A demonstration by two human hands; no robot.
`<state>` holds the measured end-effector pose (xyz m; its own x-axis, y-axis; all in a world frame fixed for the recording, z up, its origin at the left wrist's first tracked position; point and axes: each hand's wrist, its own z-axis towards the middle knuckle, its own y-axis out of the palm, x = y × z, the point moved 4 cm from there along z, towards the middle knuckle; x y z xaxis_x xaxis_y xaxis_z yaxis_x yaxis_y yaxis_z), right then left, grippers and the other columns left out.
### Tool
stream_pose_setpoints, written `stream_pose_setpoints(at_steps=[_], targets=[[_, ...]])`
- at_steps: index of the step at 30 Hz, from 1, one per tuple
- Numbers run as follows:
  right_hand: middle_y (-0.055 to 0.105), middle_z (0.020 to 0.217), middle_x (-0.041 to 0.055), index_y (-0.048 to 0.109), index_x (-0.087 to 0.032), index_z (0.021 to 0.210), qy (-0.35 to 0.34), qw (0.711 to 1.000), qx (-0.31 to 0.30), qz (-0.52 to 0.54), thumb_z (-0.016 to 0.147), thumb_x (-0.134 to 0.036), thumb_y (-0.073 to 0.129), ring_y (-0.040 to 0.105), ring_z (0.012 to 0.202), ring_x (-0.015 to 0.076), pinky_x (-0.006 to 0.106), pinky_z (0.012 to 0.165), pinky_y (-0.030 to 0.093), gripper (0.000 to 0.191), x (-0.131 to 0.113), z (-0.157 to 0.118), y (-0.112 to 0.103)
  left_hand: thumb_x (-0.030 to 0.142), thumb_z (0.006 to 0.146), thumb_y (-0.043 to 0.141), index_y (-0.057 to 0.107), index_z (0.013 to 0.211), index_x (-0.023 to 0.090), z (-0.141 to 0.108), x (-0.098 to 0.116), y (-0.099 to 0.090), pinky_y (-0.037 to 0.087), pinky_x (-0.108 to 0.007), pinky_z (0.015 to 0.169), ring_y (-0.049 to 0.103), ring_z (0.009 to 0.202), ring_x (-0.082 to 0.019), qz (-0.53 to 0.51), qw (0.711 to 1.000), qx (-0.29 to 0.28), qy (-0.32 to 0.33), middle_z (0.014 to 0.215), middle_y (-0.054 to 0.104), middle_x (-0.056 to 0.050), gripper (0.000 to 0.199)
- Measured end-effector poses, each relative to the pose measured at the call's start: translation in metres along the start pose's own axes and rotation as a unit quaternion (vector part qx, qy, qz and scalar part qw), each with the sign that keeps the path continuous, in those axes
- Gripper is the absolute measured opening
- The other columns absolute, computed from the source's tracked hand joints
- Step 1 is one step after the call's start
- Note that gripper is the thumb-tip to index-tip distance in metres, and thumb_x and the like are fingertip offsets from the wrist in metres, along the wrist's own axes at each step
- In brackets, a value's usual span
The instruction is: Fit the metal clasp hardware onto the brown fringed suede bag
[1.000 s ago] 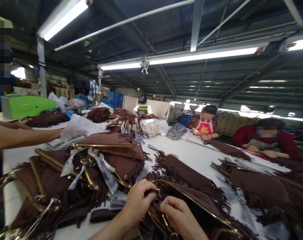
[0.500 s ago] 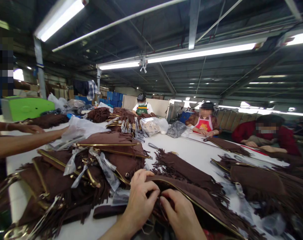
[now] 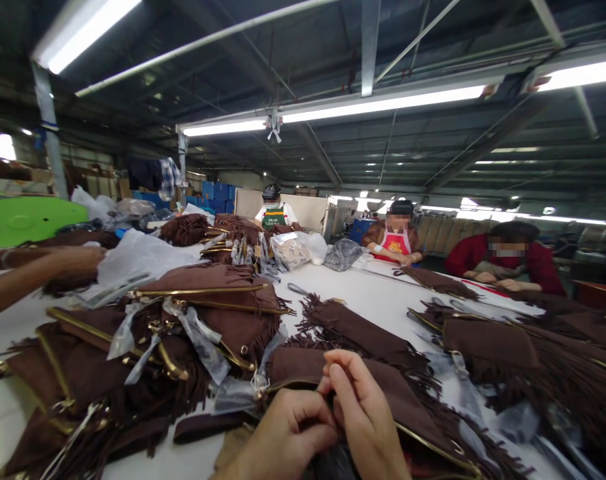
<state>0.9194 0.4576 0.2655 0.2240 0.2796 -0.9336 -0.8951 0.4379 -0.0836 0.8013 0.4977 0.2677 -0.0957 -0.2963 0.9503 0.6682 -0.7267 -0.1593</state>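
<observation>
A brown suede fringed bag [image 3: 383, 390] with a gold edge lies on the white table [image 3: 377, 303] right in front of me. My left hand [image 3: 285, 437] is closed on the bag's near edge, fingers curled around it. My right hand [image 3: 365, 417] pinches the same edge beside the left, thumb and forefinger pressed together. What sits between the fingertips is too small to make out. A heap of similar brown bags [image 3: 183, 327] with gold trims and clear plastic wraps lies just to the left.
Another person's arms [image 3: 37, 267] reach in from the left over white plastic sheets [image 3: 137, 257]. Three co-workers sit at the far and right sides handling brown pieces. More fringed bags [image 3: 513, 353] lie at the right, a green box [image 3: 25, 220] far left.
My hands have drawn closer to me and lower in view, and the right fingers have risen into a pinch. The bag has shifted with them. The other person's arms have drawn back left.
</observation>
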Motion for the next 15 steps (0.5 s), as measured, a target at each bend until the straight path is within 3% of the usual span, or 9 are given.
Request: stream_pose_setpoints(at_steps=[2,5,7,9,11,15], targets=[[0.064,0.083,0.0024,0.061,-0.021,0.105,0.039,0.995,-0.007,0.092,0.088,-0.064,0.059,0.059,0.063,0.0139,0.020,0.043,0.039,0.047,0.001,0.003,-0.003,0.025,0.070,0.060,0.059,0.058,0.016,0.001,-0.006,-0.001,0.038,-0.024,0.058,0.049,0.059,-0.013,-0.034,0.999,0.018,-0.034,0.059,0.056,0.000,0.015],[0.066,0.098,0.0092,0.065,-0.019,0.094,0.084,0.979,0.055,0.180,0.073,-0.069,0.073,0.068,0.089,0.0251,0.020,0.043,0.045,0.055,0.002,0.011,-0.023,0.032,0.068,0.059,0.059,0.063,0.016,0.003,-0.012,-0.007,0.035,-0.023,0.051,0.047,0.052,-0.012,-0.073,0.994,0.052,-0.066,0.059,0.057,-0.001,0.017],[0.068,0.090,0.0096,0.067,-0.017,0.088,0.104,0.981,0.058,0.153,0.065,-0.070,0.078,0.069,0.077,0.0236,0.019,0.038,0.043,0.059,0.004,0.014,-0.036,0.035,0.068,0.060,0.059,0.064,0.016,0.004,-0.015,-0.010,0.035,-0.023,0.049,0.047,0.050,-0.012,-0.080,0.992,0.061,-0.070,0.059,0.058,-0.002,0.019],[0.068,0.071,0.0059,0.069,-0.015,0.084,0.119,0.988,0.001,0.094,0.065,-0.073,0.076,0.058,0.047,0.0117,0.016,0.032,0.034,0.061,0.006,0.015,-0.040,0.036,0.068,0.061,0.059,0.064,0.015,0.004,-0.017,-0.011,0.036,-0.023,0.050,0.047,0.050,-0.012,-0.077,0.993,0.059,-0.071,0.058,0.057,-0.002,0.021],[0.066,0.062,0.0031,0.072,-0.013,0.089,0.125,0.988,-0.065,0.063,0.068,-0.074,0.073,0.045,0.033,0.0042,0.014,0.030,0.031,0.064,0.007,0.013,-0.037,0.036,0.068,0.061,0.058,0.064,0.015,0.004,-0.019,-0.011,0.036,-0.023,0.050,0.048,0.051,-0.012,-0.073,0.993,0.052,-0.075,0.057,0.055,-0.001,0.021],[0.074,0.076,0.0085,0.073,-0.013,0.102,0.150,0.979,-0.092,0.104,0.063,-0.064,0.083,0.063,0.051,0.0123,0.015,0.036,0.045,0.064,0.004,0.007,-0.021,0.038,0.069,0.060,0.055,0.065,0.016,0.004,-0.018,-0.009,0.037,-0.022,0.050,0.047,0.051,-0.011,-0.066,0.995,0.044,-0.061,0.057,0.053,0.001,0.023]])
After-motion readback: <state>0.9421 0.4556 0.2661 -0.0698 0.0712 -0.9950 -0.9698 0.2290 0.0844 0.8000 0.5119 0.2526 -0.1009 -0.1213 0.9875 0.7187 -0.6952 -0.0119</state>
